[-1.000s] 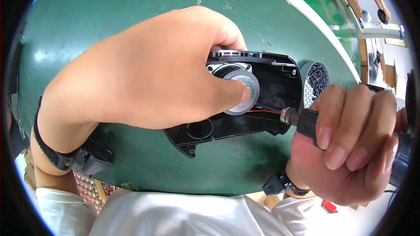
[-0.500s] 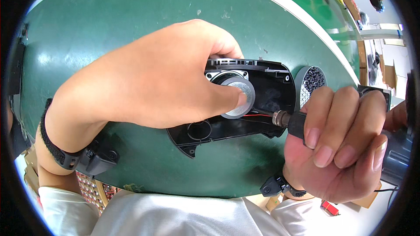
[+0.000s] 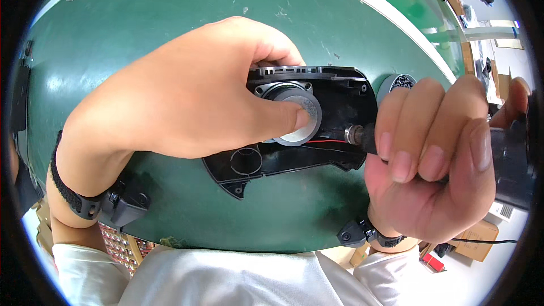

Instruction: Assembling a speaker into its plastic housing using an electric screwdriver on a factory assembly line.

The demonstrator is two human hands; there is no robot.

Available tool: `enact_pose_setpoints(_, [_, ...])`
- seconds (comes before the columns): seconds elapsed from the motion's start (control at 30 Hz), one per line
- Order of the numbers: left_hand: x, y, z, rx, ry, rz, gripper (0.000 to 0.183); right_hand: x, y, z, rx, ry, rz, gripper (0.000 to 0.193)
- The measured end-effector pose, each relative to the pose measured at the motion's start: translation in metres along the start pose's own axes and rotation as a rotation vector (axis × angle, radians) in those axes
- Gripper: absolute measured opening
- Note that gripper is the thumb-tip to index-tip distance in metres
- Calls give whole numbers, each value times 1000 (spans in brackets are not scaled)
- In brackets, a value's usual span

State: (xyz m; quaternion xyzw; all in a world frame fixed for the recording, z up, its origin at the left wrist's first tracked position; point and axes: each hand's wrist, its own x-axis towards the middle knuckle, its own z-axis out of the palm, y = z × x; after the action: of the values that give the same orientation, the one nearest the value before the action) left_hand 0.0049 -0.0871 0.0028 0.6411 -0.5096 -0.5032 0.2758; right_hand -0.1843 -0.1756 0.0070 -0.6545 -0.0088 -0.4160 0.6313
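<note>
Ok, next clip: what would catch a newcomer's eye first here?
The two big hands fill the picture. The left hand presses its thumb on a round silver speaker driver seated in a black plastic housing on the green table. From the right, the right hand grips a black power screwdriver, its metal tip at the housing.
</note>
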Motion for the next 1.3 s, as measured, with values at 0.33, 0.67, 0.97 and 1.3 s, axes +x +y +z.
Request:
enact_pose_setpoints(0.33, [3, 3, 0, 33, 4, 15, 23, 2, 1, 1, 31, -88, -6, 32])
enact_pose_setpoints(0.67, [-4, 0, 2, -44, -9, -47, 23, -7, 2, 11, 0, 92, 95, 29])
enact_pose_setpoints(0.97, [-6, 0, 4, -25, 23, -51, 22, -8, 9, 1, -11, -79, 68, 25])
enact_pose_setpoints(1.3, [-2, -5, 7, -91, -16, -71, 23, -11, 3, 15, -76, 30, 50, 26])
